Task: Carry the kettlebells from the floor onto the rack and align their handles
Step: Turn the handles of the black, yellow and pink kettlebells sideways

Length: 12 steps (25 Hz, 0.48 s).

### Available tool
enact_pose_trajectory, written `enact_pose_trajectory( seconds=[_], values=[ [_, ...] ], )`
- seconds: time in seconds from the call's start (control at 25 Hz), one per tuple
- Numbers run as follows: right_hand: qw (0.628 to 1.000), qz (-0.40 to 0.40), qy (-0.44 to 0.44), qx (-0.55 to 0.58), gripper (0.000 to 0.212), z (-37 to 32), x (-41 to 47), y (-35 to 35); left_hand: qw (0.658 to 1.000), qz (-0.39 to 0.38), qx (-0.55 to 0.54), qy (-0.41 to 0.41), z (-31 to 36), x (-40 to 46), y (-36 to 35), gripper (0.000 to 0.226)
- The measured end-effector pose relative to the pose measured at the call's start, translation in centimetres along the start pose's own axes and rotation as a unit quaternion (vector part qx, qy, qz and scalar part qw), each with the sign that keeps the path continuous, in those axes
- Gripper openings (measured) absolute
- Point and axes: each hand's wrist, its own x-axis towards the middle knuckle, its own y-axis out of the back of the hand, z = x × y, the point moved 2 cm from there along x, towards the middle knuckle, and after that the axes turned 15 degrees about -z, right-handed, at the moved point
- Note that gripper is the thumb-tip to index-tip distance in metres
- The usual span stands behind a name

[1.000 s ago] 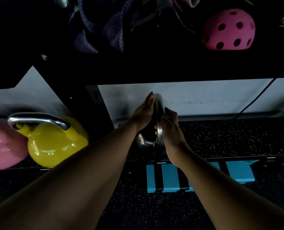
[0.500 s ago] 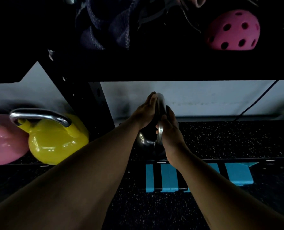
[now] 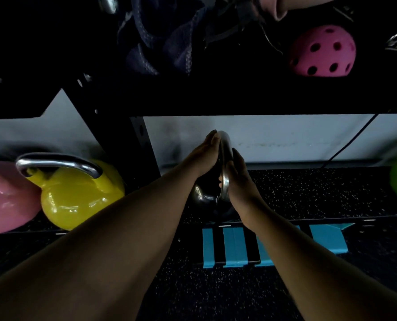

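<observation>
No visible change since 0.5 s ago: left hand (image 3: 204, 156) and right hand (image 3: 238, 179), both grips clasping handle of black kettlebell (image 3: 204, 200), on rack shelf (image 3: 320, 193). Kettlebells left of it: yellow kettlebell (image 3: 77, 195), pink kettlebell (image 3: 5, 200). Visible count: three.

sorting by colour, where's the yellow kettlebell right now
The yellow kettlebell sits on the lower rack shelf at the head view's left, beside the pink kettlebell.

dim light throughout. a pale grey wall (image 3: 285, 137) is seen behind a black speckled rubber surface (image 3: 308, 191). dark speckled floor (image 3: 216, 293) is marked with blue tape strips (image 3: 234, 246). a black cable (image 3: 352, 140) is run down the wall.
</observation>
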Motion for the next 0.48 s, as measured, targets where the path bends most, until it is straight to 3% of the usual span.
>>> enact_pose_trajectory(
  seconds=[0.16,0.32,0.4,0.48],
  values=[
    [0.985,-0.007,-0.019,-0.174,0.018,-2.0,-1.6,1.2,0.996,0.021,0.088,-0.022,0.8,-1.5,0.2,0.055],
    [0.926,0.074,-0.007,-0.37,0.044,-2.3,-3.6,1.6,0.983,0.0,0.173,-0.058,0.9,-5.4,0.9,0.035],
    [0.88,0.1,-0.012,-0.464,0.038,-1.9,-4.3,0.7,0.945,-0.015,0.32,-0.071,0.6,-8.0,1.1,0.027],
    [0.856,0.136,-0.011,-0.499,0.035,-1.6,-4.8,-0.6,0.917,-0.026,0.386,-0.094,-0.1,-10.4,1.5,0.027]
  ],
)
